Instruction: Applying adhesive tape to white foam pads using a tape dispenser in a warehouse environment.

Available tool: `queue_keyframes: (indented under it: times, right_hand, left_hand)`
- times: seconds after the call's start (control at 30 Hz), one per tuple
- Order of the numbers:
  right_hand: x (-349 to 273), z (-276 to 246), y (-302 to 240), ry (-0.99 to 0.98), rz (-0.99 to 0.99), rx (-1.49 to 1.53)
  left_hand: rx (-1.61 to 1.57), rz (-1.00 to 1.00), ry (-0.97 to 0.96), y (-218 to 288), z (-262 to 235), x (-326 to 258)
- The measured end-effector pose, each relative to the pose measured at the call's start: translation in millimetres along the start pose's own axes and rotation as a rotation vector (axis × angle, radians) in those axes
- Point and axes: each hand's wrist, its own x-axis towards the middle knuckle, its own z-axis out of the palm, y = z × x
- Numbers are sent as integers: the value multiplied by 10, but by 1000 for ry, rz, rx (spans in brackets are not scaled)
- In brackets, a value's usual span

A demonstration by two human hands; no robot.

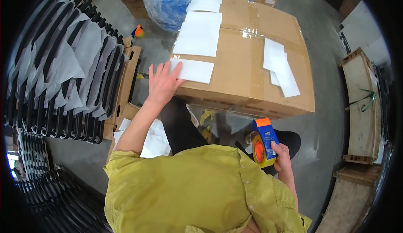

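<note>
Several black frames [50, 82]: packed in a row to the left of the cardboard box [235, 65], grey sheeting draped among them.
Orange-and-blue object [138, 31]: on the floor, left of the box.
Loose white sheets [155, 145]: in a pile below the box's near left corner.
Left hand [163, 84]: grasping nothing, its fingers spread over the left end of a white piece [196, 70] lying flat at the box's near left corner.
Row of white pieces [197, 36]: along the box's left side, beyond that hand.
Tape dispenser [268, 138]: blue, with a yellow roll, in front of the box's near side, held up clear of it.
Right hand [282, 155]: gripping the dispenser by its side.
Overlapping white pieces [275, 57]: on the box's top, toward its right side.
Wooden crate [362, 107]: right of the box, well apart.
</note>
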Motion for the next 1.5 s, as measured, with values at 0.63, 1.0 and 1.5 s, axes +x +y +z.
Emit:
queue_keyframes:
  times: [0.63, 1.0, 1.5]
  right_hand:
    - [-124, 32, -5, -33, 13, -10]
    - [-232, 66, -82, -42, -12, -24]
    - [-447, -224, 77, 43, -114, -18]
  left_hand:
    - [-167, -44, 86, 324, -210, 314]
    - [-683, 284, 4, 1976, 373, 1551]
    - [-436, 318, 134, 1675, -506, 826]
